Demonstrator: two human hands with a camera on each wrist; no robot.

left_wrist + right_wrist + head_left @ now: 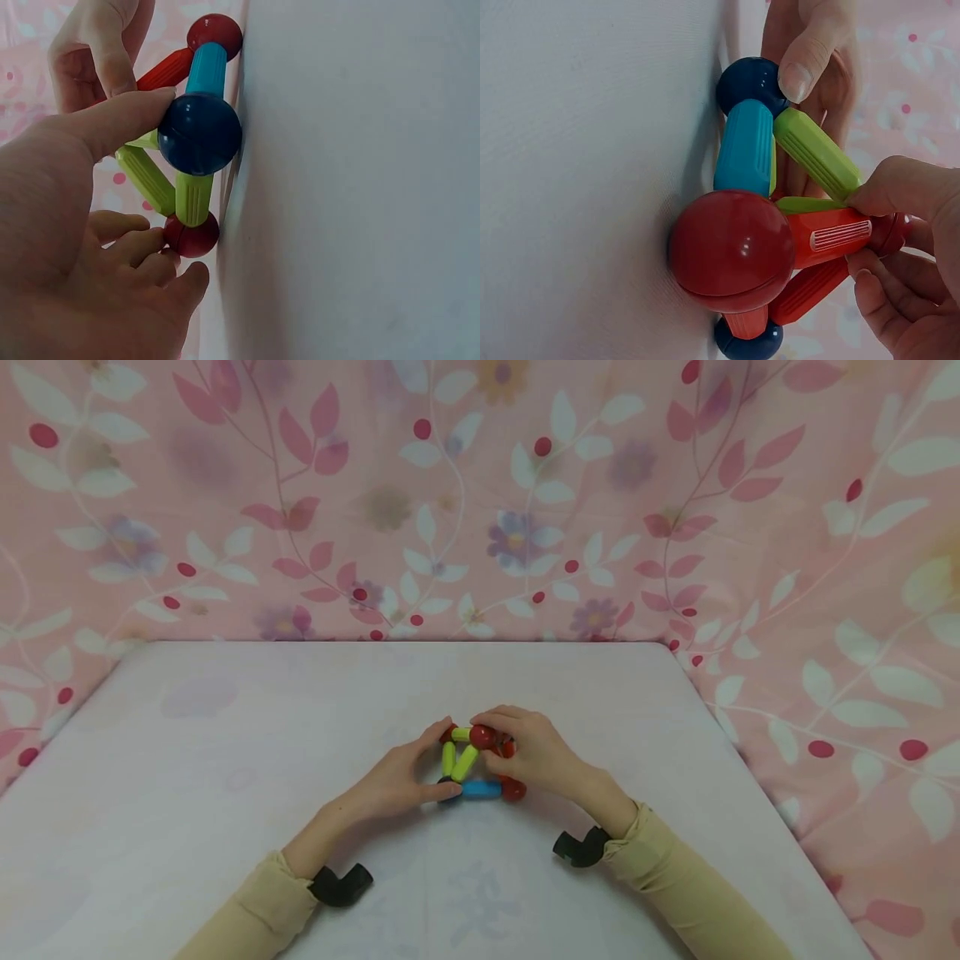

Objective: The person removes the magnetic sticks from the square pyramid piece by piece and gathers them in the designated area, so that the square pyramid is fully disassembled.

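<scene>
A pyramid-like frame of magnetic sticks and balls stands on the table between both hands. Its base shows a blue stick (482, 789) running from a dark blue ball (199, 133) to a red ball (732, 250). Lime sticks (465, 763) and red sticks (831, 237) slope up to a red top ball (482, 737). My left hand (405, 777) spans the left side, thumb on the dark blue ball and fingers at another red ball (193, 235). With thumb and fingers, my right hand (543, 752) pinches the frame at the top ball. Another dark blue ball (748, 339) shows low behind.
The white-covered table (225, 710) extends around the frame on all sides. A pink floral cloth (480, 510) hangs behind and along the right. Black curved mounts (342, 885) stick out from both sleeve cuffs near the tabletop.
</scene>
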